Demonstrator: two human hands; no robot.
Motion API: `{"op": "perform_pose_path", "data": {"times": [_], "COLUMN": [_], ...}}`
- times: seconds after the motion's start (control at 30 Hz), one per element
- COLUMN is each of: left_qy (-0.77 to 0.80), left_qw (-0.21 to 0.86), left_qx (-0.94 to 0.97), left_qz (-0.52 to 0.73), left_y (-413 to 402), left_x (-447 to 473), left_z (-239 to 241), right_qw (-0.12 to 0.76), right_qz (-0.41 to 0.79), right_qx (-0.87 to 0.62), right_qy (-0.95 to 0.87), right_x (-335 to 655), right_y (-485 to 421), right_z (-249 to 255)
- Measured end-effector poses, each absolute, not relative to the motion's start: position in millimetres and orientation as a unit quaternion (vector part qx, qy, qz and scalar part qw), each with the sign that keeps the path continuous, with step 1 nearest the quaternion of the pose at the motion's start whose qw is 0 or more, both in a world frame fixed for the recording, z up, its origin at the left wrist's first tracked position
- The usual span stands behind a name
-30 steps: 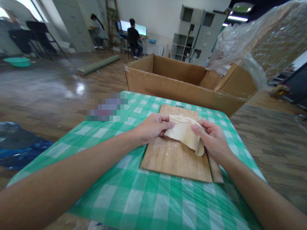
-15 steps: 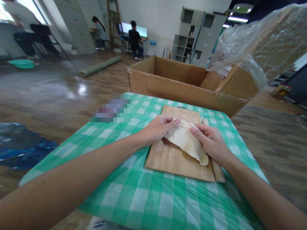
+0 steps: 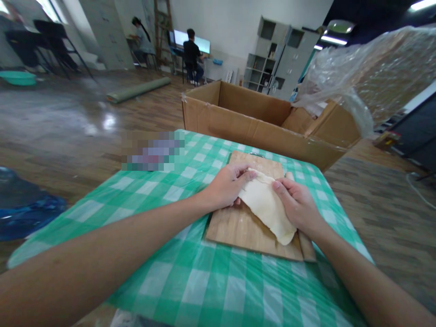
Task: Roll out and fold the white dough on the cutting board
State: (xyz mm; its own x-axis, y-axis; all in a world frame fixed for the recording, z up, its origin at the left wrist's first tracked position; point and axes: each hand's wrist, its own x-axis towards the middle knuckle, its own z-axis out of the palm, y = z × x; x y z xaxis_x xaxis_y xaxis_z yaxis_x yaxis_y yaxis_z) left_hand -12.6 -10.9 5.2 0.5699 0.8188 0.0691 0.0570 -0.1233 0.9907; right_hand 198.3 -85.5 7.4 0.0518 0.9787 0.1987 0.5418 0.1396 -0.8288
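Note:
A thin, pale sheet of dough (image 3: 267, 202) hangs between my two hands, over a wooden cutting board (image 3: 235, 227). My left hand (image 3: 229, 184) pinches its upper left edge, thumb on top. At the upper right edge, my right hand (image 3: 297, 202) grips it between thumb and fingers. The dough's lower end droops toward the board's near right part; whether it touches the wood I cannot tell. Along the board's right side lies a wooden rolling pin (image 3: 307, 247), partly hidden by my right hand and wrist.
A green-and-white checked cloth (image 3: 177, 272) covers the table. Beyond its far edge stands a large open cardboard box (image 3: 238, 111), with plastic wrap (image 3: 340, 68) at its right. A blurred-out item (image 3: 153, 152) is at the table's far left. Two people sit at the back.
The dough's lower end has swung down and toward me, and the sheet looks flatter. My left hand has turned slightly, showing fingers under the dough. The camera view has shifted a little.

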Motion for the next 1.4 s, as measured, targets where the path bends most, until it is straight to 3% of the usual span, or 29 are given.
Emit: {"op": "perform_pose_path", "data": {"times": [0.13, 0.67, 1.0, 1.13, 1.4], "left_qy": [0.324, 0.305, 0.328, 0.325, 0.305], "left_qw": [0.544, 0.575, 0.559, 0.532, 0.632], "left_qx": [0.683, 0.614, 0.614, 0.62, 0.516], "left_qz": [0.363, 0.447, 0.45, 0.477, 0.491], "left_y": [-8.1, 18.1, 16.2, 20.8, 24.3], "left_x": [-12.9, -19.9, -16.2, -18.2, -21.0], "left_z": [5.2, -2.4, -7.0, -8.2, -10.4], "right_qw": [0.393, 0.331, 0.343, 0.348, 0.478], "right_qz": [0.32, 0.561, 0.452, 0.473, 0.498], "right_qx": [-0.586, -0.463, -0.524, -0.545, -0.527], "right_qy": [-0.633, -0.601, -0.635, -0.598, -0.496], "right_x": [196.3, 207.5, 197.1, 197.9, 198.5], "right_y": [-86.2, -91.6, -90.3, -93.3, -87.4], "right_z": [6.4, 8.6, 3.8, 7.5, 0.2]}}
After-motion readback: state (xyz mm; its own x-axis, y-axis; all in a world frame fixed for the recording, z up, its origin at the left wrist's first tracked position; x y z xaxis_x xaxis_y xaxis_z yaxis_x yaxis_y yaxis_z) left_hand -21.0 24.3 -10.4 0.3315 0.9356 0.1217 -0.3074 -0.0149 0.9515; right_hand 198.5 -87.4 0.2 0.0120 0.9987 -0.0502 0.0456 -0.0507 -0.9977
